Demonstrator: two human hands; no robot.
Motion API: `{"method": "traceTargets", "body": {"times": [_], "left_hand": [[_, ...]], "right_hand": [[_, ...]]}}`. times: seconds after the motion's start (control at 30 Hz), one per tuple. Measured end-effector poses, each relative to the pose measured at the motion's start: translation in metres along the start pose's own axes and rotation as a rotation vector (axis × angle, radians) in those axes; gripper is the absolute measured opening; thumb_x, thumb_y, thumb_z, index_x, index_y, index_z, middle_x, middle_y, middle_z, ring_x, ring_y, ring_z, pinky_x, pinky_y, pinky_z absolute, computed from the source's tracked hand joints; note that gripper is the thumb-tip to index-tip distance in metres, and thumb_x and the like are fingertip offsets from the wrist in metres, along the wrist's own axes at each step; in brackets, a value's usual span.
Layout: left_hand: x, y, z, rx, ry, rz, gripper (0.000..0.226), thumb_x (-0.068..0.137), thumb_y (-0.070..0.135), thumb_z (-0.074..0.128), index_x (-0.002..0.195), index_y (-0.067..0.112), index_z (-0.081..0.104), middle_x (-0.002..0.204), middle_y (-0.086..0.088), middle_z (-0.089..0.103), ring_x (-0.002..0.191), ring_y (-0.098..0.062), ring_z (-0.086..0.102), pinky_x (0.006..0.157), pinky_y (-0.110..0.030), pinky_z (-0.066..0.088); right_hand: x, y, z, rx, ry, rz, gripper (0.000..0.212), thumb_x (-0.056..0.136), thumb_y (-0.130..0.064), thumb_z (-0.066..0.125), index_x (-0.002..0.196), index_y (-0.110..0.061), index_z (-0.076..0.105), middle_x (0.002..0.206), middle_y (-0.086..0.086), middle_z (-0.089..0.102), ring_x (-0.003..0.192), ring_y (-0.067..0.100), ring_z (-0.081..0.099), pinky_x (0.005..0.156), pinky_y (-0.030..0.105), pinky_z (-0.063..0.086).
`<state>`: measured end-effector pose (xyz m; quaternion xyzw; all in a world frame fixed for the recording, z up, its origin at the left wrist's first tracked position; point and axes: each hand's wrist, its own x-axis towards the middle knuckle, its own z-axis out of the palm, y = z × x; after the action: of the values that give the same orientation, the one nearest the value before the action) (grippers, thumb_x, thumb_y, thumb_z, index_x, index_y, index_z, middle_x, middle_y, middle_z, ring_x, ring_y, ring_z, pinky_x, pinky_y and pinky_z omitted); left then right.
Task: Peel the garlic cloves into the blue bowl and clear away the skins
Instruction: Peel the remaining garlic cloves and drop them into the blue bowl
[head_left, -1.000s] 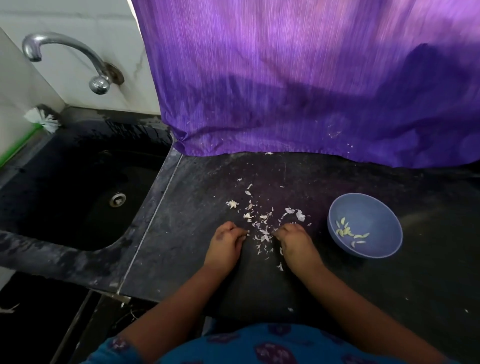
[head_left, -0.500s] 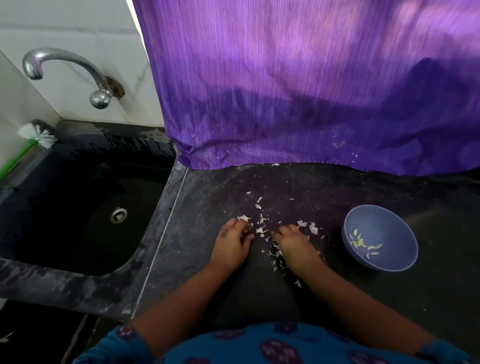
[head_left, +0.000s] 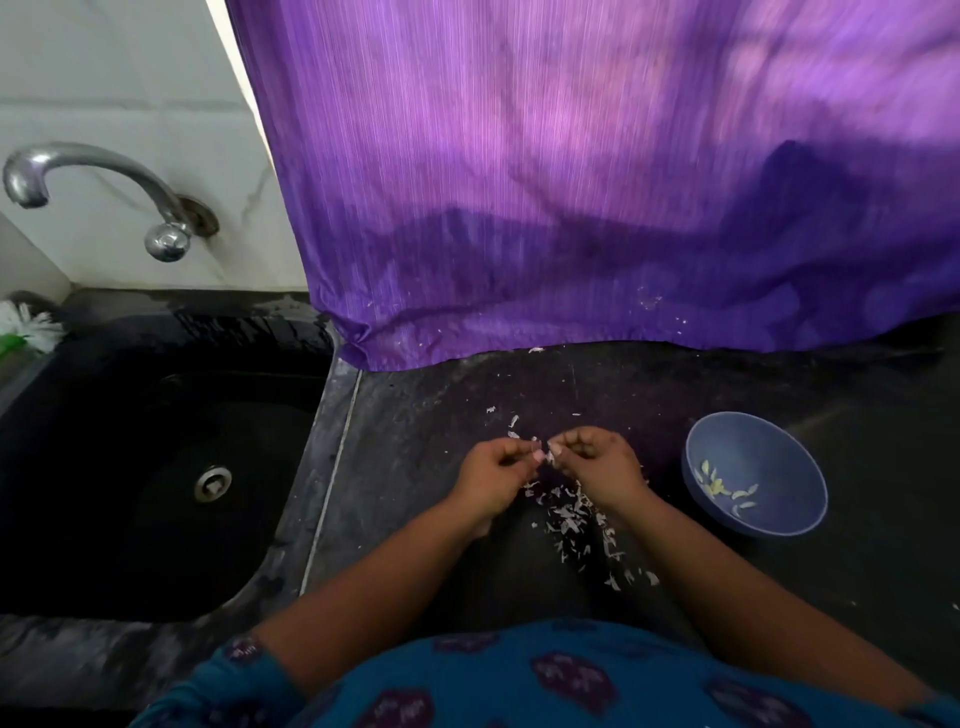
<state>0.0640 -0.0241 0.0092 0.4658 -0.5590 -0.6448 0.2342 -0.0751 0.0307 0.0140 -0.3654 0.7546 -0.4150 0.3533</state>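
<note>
A home kitchen: a dark stone table (head_left: 857, 597) runs alongside a black sink (head_left: 130, 441) with a metal drain, fed by a curved chrome tap (head_left: 98, 176) mounted on a white tiled wall (head_left: 130, 78). A green-handled brush (head_left: 26, 327) with white bristles rests at the sink's corner. A purple curtain (head_left: 597, 182) hangs down to the table's back edge, where papery garlic skins (head_left: 571, 514) lie scattered beside a small blue bowl (head_left: 800, 467) holding peeled cloves.

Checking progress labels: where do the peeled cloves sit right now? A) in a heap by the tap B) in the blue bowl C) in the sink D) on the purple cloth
B: the pale peeled cloves lie inside the blue bowl to the right of the hands, while only papery skins are scattered on the dark counter.
</note>
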Motion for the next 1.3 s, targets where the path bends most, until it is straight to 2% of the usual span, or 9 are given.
{"method": "traceTargets", "body": {"times": [0.1, 0.23, 0.4, 0.5, 0.6, 0.73, 0.9, 1.03, 1.3], "left_hand": [[0.003, 0.006, -0.001, -0.104, -0.011, -0.004, 0.011, 0.088, 0.006, 0.067, 0.098, 0.005, 0.072, 0.078, -0.002, 0.071, 0.068, -0.005, 0.065, 0.066, -0.016, 0.051], [0.003, 0.012, -0.008, -0.08, 0.015, 0.051, 0.012, 0.085, 0.006, 0.071, 0.096, 0.0, 0.072, 0.075, -0.005, 0.071, 0.066, -0.008, 0.065, 0.065, -0.018, 0.053], [0.0, 0.017, -0.007, -0.058, 0.029, 0.086, 0.007, 0.086, 0.003, 0.068, 0.089, 0.007, 0.073, 0.074, -0.006, 0.071, 0.065, -0.008, 0.064, 0.067, -0.02, 0.054], [-0.002, 0.019, -0.01, -0.105, 0.07, 0.057, 0.008, 0.086, 0.002, 0.067, 0.089, 0.007, 0.072, 0.073, -0.007, 0.071, 0.067, -0.011, 0.064, 0.071, -0.026, 0.055], [-0.004, 0.023, -0.013, -0.208, 0.08, 0.018, 0.011, 0.084, -0.003, 0.068, 0.085, 0.008, 0.071, 0.074, -0.008, 0.071, 0.07, -0.016, 0.066, 0.075, -0.028, 0.056], [-0.006, 0.025, -0.015, -0.259, 0.053, 0.01, 0.008, 0.083, -0.004, 0.069, 0.086, 0.004, 0.07, 0.072, -0.01, 0.069, 0.065, -0.016, 0.063, 0.068, -0.024, 0.055], [-0.005, 0.027, -0.014, -0.306, 0.011, 0.002, 0.011, 0.084, -0.002, 0.069, 0.094, -0.005, 0.069, 0.073, -0.009, 0.069, 0.062, -0.012, 0.064, 0.065, -0.02, 0.055], [-0.006, 0.028, -0.013, -0.319, -0.041, 0.03, 0.011, 0.084, 0.0, 0.069, 0.093, -0.007, 0.068, 0.07, -0.007, 0.069, 0.06, -0.008, 0.063, 0.062, -0.018, 0.053], [-0.008, 0.027, -0.012, -0.315, -0.066, 0.069, 0.014, 0.087, 0.0, 0.065, 0.099, -0.007, 0.068, 0.077, -0.009, 0.071, 0.068, -0.011, 0.066, 0.073, -0.021, 0.056]], "right_hand": [[-0.002, -0.013, 0.0, 0.069, -0.019, -0.039, 0.012, 0.084, -0.009, 0.072, 0.09, -0.019, 0.071, 0.08, -0.001, 0.074, 0.077, 0.015, 0.071, 0.073, 0.024, 0.057], [-0.006, -0.023, -0.002, -0.02, -0.062, -0.146, 0.016, 0.078, -0.015, 0.079, 0.085, -0.028, 0.073, 0.079, -0.004, 0.075, 0.075, 0.008, 0.072, 0.074, 0.028, 0.059], [-0.015, -0.025, -0.01, -0.173, 0.101, -0.224, 0.018, 0.076, -0.014, 0.081, 0.089, -0.023, 0.074, 0.073, -0.008, 0.07, 0.063, 0.0, 0.064, 0.064, 0.011, 0.051], [-0.01, -0.02, -0.016, -0.351, 0.087, -0.19, 0.02, 0.082, 0.001, 0.069, 0.093, -0.014, 0.075, 0.088, -0.001, 0.073, 0.075, 0.006, 0.065, 0.075, 0.017, 0.054], [-0.007, -0.025, -0.017, -0.378, 0.064, -0.177, 0.025, 0.086, 0.002, 0.063, 0.107, -0.009, 0.072, 0.101, 0.002, 0.072, 0.085, 0.013, 0.067, 0.076, 0.014, 0.051], [-0.011, -0.039, -0.016, -0.336, 0.162, -0.262, 0.007, 0.077, -0.011, 0.078, 0.075, -0.016, 0.073, 0.067, -0.004, 0.067, 0.059, 0.007, 0.062, 0.057, 0.018, 0.051], [-0.014, -0.051, -0.009, -0.213, 0.057, -0.326, 0.02, 0.086, -0.003, 0.066, 0.096, -0.02, 0.072, 0.086, -0.008, 0.07, 0.077, 0.002, 0.067, 0.072, 0.015, 0.055], [-0.018, -0.054, -0.006, -0.206, 0.08, -0.355, 0.011, 0.082, -0.008, 0.074, 0.086, -0.018, 0.072, 0.077, -0.01, 0.07, 0.069, -0.003, 0.065, 0.062, 0.008, 0.051], [-0.013, -0.054, -0.013, -0.237, 0.006, -0.299, 0.013, 0.085, -0.015, 0.072, 0.081, -0.024, 0.063, 0.078, -0.01, 0.068, 0.074, 0.002, 0.064, 0.063, 0.005, 0.046]]}}
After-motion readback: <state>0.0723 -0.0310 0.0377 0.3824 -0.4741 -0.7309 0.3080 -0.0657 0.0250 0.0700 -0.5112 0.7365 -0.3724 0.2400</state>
